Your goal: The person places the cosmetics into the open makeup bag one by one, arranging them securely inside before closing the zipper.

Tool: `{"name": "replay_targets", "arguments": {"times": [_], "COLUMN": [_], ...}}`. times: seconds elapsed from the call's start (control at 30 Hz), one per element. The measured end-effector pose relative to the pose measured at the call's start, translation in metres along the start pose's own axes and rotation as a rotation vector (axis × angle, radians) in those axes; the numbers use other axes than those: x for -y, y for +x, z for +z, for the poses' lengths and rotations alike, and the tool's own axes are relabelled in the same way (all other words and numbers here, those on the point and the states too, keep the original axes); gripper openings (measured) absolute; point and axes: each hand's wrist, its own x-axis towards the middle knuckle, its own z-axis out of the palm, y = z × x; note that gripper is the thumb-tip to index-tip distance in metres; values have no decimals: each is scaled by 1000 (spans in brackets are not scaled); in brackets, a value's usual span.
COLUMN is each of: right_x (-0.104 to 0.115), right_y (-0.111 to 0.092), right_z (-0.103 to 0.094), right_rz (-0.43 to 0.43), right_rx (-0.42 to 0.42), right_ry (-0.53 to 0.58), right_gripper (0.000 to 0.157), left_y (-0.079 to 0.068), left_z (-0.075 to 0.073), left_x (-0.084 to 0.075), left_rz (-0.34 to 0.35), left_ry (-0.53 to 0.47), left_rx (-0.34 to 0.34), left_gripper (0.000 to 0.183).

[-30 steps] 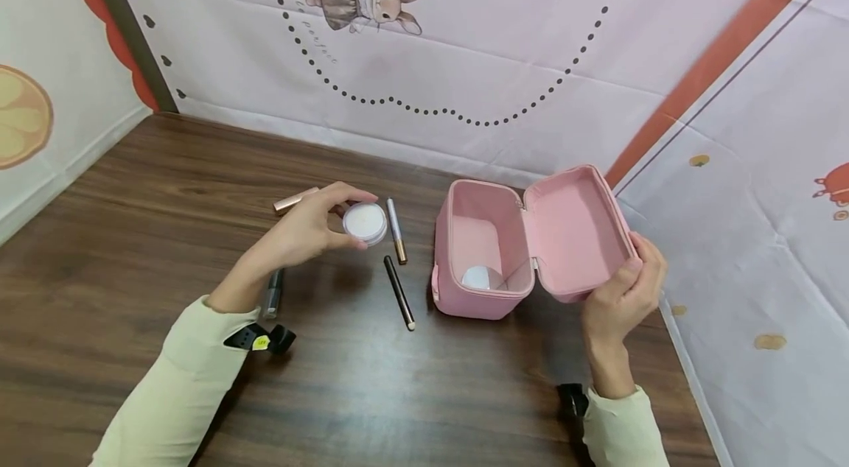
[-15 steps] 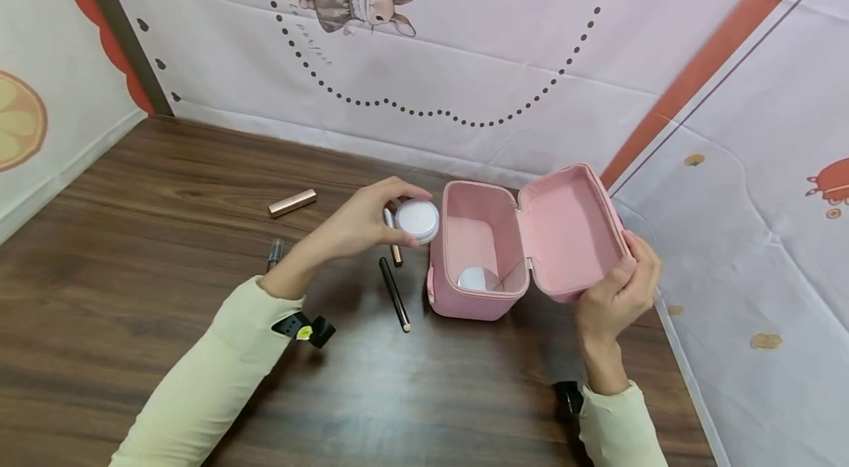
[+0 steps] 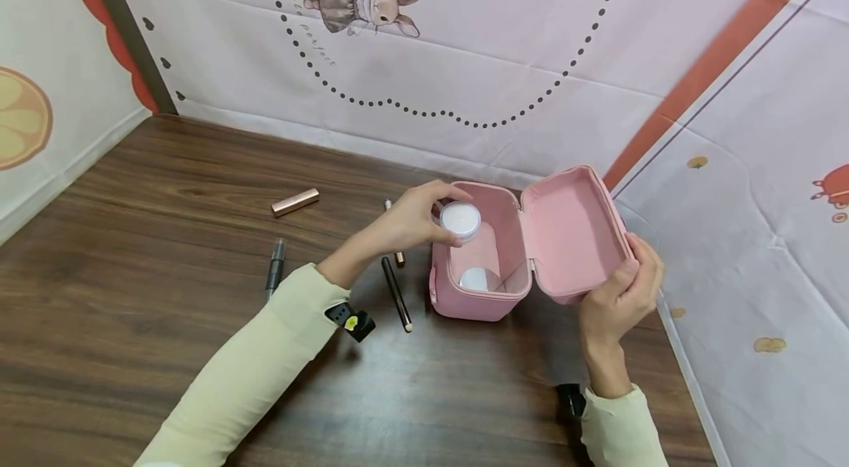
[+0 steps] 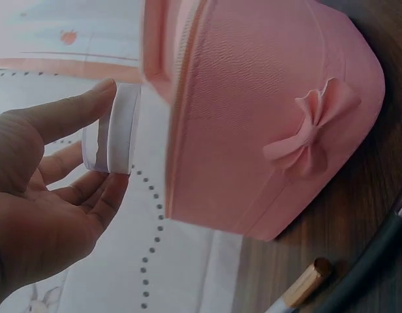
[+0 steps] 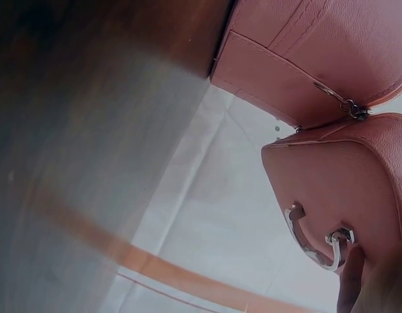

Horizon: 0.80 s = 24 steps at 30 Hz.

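Note:
My left hand (image 3: 413,220) pinches a small round white cosmetic jar (image 3: 460,221) between thumb and fingers, above the left side of the pink makeup case (image 3: 474,307). In the left wrist view the jar (image 4: 123,127) is seen edge-on, beside the case's opening; a pink bow (image 4: 312,134) decorates the case wall. The case stands unzipped, its lid (image 3: 573,235) swung out to the right. My right hand (image 3: 622,297) grips the lid's outer edge, thumb on the inner side. A white round thing (image 3: 474,278) lies inside the case, near its front. The right wrist view shows the lid's metal handle (image 5: 312,244).
A rose-gold tube (image 3: 295,202) lies at the back left, with a dark clear-ended tube (image 3: 275,266) in front of it. A black pen-like stick (image 3: 396,295) and a white-and-gold pen (image 3: 399,258), partly hidden by my left hand, lie left of the case. Printed cloth (image 3: 464,47) hangs behind the table.
My left hand has carried the white jar rightward, from over the table to over the case opening. The rose-gold tube and dark tube are uncovered. My right hand keeps holding the lid.

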Motion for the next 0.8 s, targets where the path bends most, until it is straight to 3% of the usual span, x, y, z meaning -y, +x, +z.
{"name": "replay_targets", "arguments": {"times": [0.4, 0.8], "right_x": [1, 2], "right_y": [1, 2], "right_z": [0, -1], "right_rz": [-11, -20], "right_rx": [8, 16], "right_ry": [-10, -13], "right_gripper": [33, 33], "left_y": [31, 42], "left_z": [25, 36], "left_x": [2, 4], "left_rz": [27, 29], "left_ry": [185, 273], "left_rx": [40, 81], "left_gripper": [57, 56]}}
